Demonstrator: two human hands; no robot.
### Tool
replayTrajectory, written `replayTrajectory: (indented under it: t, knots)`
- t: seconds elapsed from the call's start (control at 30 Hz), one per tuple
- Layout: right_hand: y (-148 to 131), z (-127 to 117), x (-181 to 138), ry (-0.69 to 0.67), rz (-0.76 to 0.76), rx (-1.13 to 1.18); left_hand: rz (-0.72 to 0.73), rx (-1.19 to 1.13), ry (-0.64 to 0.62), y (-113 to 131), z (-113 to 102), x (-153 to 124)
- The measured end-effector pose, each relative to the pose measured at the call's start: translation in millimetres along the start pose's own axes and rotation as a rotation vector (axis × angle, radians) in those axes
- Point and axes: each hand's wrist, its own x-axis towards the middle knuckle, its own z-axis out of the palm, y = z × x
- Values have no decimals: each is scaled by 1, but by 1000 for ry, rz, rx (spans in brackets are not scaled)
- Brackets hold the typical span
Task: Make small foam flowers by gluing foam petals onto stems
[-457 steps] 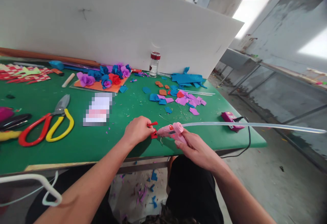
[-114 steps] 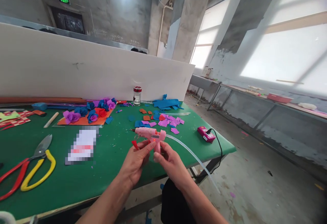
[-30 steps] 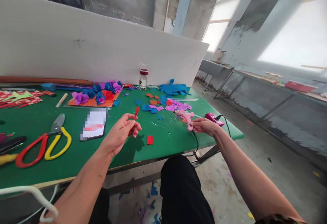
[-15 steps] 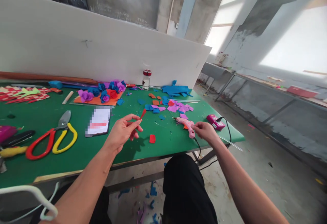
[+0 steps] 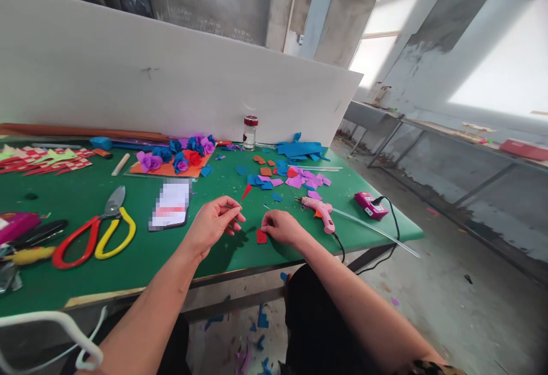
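My left hand (image 5: 214,224) is closed, its thumb and fingertips pinching the lower end of a narrow red paper petal (image 5: 245,193) that points up. To its right, my right hand (image 5: 282,228) is low over the table, fingertips pressed together on the upper edge of a red paper square (image 5: 261,237). The square lies flat on the green table. Beyond the right hand a pink glue gun (image 5: 320,210) rests on its side, nozzle toward the paper scraps. Pink and purple paper pieces (image 5: 306,178) lie scattered behind it, among blue and orange ones.
Finished paper flowers (image 5: 180,155) sit on an orange sheet. A phone (image 5: 171,204), red-and-yellow-handled scissors (image 5: 96,229) and a lidded glass jar (image 5: 250,133) are on the green table (image 5: 149,261). A magenta power box (image 5: 370,206) has a black cord. A white board (image 5: 171,78) stands behind.
My right hand has let go of the glue gun and moved left to the red paper square. My left hand still holds the red petal. The view has shifted slightly.
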Motion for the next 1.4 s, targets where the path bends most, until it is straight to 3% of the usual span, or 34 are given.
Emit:
replayTrajectory:
  t: [0.27, 0.47, 0.53, 0.63, 0.83, 0.97, 1.13, 1.23, 1.4]
  knots:
    - [-12, -14, -1, 148, -86, 60, 85, 134, 94, -4, 1, 7]
    - [-14, -12, -5, -43, 5, -136, 66, 169, 88, -11, 5, 13]
    - [-12, -9, -4, -46, 20, -143, 69, 177, 77, -12, 7, 13]
    - [-10, -9, -2, 40, -8, -30, 73, 176, 87, -11, 10, 13]
    - [-37, -21, -18, 420, -55, 387, 95, 143, 143, 6, 10, 5]
    - [-49, -19, -29, 384, -74, 522, 76, 71, 75, 16, 10, -4]
    - [-43, -14, -28, 452, -34, 451, 47, 17, 82, 20, 11, -6]
    - [-42, -13, -28, 490, -15, 411, 56, 54, 86, 19, 9, -4]
    - [-45, -14, -31, 417, -48, 462, 73, 140, 36, 14, 11, -1]
